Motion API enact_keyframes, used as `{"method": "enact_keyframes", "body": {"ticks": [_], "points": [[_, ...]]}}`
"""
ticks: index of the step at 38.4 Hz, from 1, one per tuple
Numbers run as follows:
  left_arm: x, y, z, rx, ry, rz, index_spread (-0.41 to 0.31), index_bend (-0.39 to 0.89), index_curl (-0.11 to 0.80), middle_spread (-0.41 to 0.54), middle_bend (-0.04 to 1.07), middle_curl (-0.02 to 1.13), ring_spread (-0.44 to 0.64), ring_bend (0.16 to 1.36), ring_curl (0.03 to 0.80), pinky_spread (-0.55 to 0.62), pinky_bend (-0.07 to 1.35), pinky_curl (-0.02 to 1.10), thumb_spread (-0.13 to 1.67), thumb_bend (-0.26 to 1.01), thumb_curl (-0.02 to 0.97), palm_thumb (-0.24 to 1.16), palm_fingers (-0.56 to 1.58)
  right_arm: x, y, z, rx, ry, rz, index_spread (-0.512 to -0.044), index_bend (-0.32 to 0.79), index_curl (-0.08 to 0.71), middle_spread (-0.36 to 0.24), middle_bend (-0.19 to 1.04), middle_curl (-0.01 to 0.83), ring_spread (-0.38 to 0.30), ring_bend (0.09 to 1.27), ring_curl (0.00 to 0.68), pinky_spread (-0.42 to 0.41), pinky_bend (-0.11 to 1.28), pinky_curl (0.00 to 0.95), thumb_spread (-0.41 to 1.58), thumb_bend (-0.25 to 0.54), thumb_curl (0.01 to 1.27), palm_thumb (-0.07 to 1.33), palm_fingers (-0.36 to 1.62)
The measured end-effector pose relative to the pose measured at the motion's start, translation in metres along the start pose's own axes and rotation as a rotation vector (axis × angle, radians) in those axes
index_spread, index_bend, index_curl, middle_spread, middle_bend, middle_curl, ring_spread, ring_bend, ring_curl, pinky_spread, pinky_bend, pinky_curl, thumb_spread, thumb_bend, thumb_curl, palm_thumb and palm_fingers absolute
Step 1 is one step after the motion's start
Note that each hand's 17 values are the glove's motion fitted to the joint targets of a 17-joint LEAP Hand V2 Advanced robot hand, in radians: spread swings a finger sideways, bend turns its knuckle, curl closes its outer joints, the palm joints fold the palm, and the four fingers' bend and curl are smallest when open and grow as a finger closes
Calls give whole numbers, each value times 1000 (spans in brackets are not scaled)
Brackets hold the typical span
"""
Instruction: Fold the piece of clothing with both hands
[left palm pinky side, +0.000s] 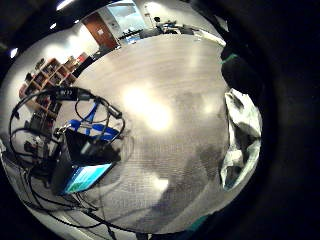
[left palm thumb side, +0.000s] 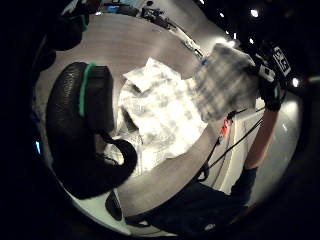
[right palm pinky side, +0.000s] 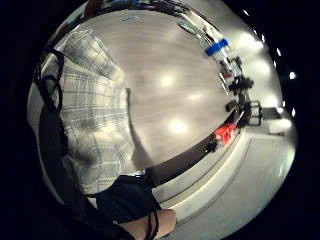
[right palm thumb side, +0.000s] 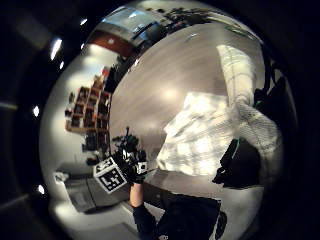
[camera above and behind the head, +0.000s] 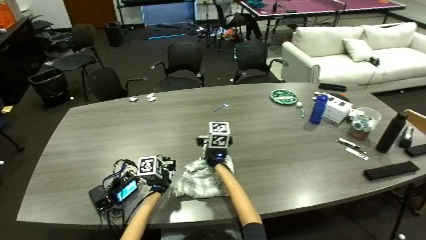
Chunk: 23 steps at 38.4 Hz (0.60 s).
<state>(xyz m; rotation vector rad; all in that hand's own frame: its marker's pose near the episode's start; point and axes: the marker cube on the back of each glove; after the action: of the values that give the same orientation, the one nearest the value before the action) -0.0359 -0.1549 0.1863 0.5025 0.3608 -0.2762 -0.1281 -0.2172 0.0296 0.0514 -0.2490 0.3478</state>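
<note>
A white and grey checked piece of clothing lies crumpled on the grey table near its front edge. My right hand pinches a far part of it and holds that part lifted off the table; the raised flap hangs from the right hand in the left thumb side view. My left hand is at the garment's left edge, its curled fingers hooked on the cloth. A bunched bit of cloth shows right beside the left palm.
A small device with a lit screen and tangled cables sits just left of my left hand. Farther right stand a blue bottle, a white box, a green plate, a black bottle and a black case.
</note>
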Motion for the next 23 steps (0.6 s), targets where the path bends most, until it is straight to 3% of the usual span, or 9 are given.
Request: {"method": "enact_keyframes", "body": {"ticks": [5, 9, 11, 15, 20, 23], "points": [[-5, 15, -11, -67, 152, -86, -136, 171, 409, -75, 158, 347, -82, 463, 369, -92, 291, 401, 1418, 76, 295, 392, 817, -103, 17, 61, -146, 26, -176, -240, 176, 413, -223, 372, 537, -268, 648, 475, -360, 604, 398, 391, -31, 726, 1023, 1298], [-23, 19, -21, 14, 73, -109, -138, 168, 409, -78, 150, 346, -89, 452, 370, -98, 288, 405, 1472, 120, 310, 467, 824, -152, 52, 95, -330, 17, -247, -238, 138, 409, -225, 372, 538, -269, 672, 483, -362, 609, 399, 394, -42, 727, 1006, 1286], [-32, 24, -27, 67, -13, -112, -138, 160, 407, -80, 152, 346, -91, 451, 371, -102, 290, 408, 1495, 143, 320, 508, 835, -166, 66, 100, -360, -13, -255, -233, 111, 397, -221, 374, 539, -270, 689, 484, -364, 609, 398, 447, -53, 713, 975, 1269], [-62, 31, -40, 155, -165, -144, -139, 154, 404, -84, 157, 347, -93, 446, 371, -110, 287, 409, 1520, 172, 338, 562, 850, -180, 54, 104, -226, -127, -330, -223, 98, 379, -193, 327, 525, -261, 673, 478, -356, 662, 408, 585, -38, 687, 947, 1213], [-51, 34, -49, 114, -19, -164, -129, 101, 378, -78, 144, 349, -103, 479, 385, -116, 323, 425, 1529, 207, 366, 637, 813, -159, 35, 79, -126, -208, -319, -214, 93, 358, -177, 310, 520, -251, 646, 470, -346, 684, 413, 646, -35, 672, 931, 1187], [-60, 27, -61, 122, -100, -176, -126, 106, 367, -69, 142, 346, -99, 489, 391, -117, 343, 432, 1522, 207, 380, 646, 792, -137, 23, 68, -122, -218, -289, -208, 103, 351, -168, 307, 518, -246, 632, 465, -338, 681, 411, 673, -26, 670, 938, 1189]]}}
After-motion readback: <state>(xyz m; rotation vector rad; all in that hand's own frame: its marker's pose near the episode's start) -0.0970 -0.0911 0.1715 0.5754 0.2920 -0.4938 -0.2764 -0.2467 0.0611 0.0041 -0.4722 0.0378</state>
